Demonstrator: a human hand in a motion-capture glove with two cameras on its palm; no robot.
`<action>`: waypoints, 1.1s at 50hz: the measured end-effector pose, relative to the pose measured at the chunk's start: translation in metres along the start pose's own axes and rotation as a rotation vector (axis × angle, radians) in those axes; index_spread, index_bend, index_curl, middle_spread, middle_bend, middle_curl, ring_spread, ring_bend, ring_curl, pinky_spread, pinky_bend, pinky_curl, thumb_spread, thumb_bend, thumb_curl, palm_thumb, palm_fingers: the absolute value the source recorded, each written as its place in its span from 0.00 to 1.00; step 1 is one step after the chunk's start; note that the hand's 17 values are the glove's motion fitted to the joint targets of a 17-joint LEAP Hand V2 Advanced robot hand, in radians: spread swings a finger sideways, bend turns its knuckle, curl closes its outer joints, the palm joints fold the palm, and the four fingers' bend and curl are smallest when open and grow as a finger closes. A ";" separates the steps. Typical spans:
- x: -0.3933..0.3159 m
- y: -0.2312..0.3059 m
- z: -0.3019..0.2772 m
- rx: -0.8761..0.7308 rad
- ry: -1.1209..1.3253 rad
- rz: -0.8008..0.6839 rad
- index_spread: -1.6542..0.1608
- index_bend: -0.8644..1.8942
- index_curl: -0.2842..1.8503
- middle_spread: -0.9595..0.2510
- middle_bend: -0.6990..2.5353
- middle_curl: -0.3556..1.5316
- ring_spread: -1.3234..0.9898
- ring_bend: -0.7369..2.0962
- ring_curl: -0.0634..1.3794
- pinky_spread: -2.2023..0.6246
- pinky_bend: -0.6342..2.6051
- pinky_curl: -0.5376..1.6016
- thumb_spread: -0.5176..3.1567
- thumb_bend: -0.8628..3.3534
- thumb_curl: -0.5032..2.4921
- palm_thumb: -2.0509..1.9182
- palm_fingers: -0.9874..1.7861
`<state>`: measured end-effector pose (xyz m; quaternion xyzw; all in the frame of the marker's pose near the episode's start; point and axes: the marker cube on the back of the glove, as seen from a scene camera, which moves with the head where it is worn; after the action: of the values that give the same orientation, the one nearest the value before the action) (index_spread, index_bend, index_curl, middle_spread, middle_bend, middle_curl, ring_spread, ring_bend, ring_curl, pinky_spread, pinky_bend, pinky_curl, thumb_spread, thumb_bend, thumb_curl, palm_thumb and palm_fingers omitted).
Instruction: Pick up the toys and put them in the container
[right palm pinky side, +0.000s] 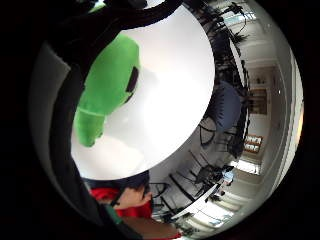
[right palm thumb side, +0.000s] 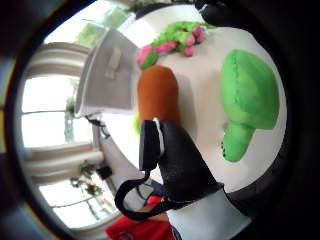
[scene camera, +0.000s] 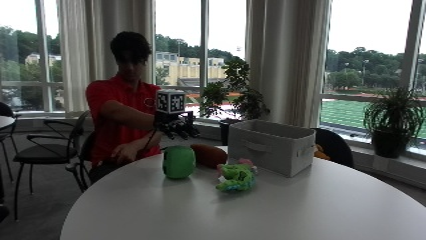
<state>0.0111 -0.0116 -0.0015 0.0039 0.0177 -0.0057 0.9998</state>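
Note:
In the outside view my gloved right hand (scene camera: 177, 128) hovers just above a round green plush toy (scene camera: 179, 161) that stands on the white round table (scene camera: 286, 210). The fingers hang down, relaxed, and hold nothing. Both palm views show the same green toy (right palm pinky side: 107, 85) (right palm thumb side: 250, 95) close under the palm, apart from the glove's thumb (right palm thumb side: 175, 160). A brown plush toy (scene camera: 210, 155) (right palm thumb side: 159, 95) lies right behind the green one. A green-and-pink plush dragon (scene camera: 235, 178) (right palm thumb side: 175, 40) lies in front of the grey fabric container (scene camera: 271, 146) (right palm thumb side: 107, 70), which stands open-topped.
The person's bare left hand (scene camera: 126, 154) rests at the table's far edge. A chair (scene camera: 46, 150) stands at the left behind the table. Potted plants (scene camera: 234, 100) (scene camera: 393, 120) line the window sill beyond the container.

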 end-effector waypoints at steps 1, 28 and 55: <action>0.002 -0.003 0.000 0.003 0.006 -0.002 0.83 0.37 0.14 0.73 0.27 0.20 0.54 0.34 0.06 0.78 0.34 0.29 0.26 0.20 0.17 0.51 0.43; 0.023 -0.007 -0.003 -0.031 -0.092 0.046 0.73 0.37 0.22 0.65 0.27 0.28 0.48 0.36 0.14 0.79 0.44 0.39 0.46 0.20 0.22 0.50 0.40; 0.042 -0.048 0.080 -0.304 -0.076 0.110 0.72 0.34 0.20 0.76 0.24 0.28 0.57 0.38 0.19 0.80 0.64 0.46 0.43 0.20 0.25 0.53 0.29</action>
<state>0.0554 -0.0610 0.0765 -0.1466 -0.0195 0.0517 0.9877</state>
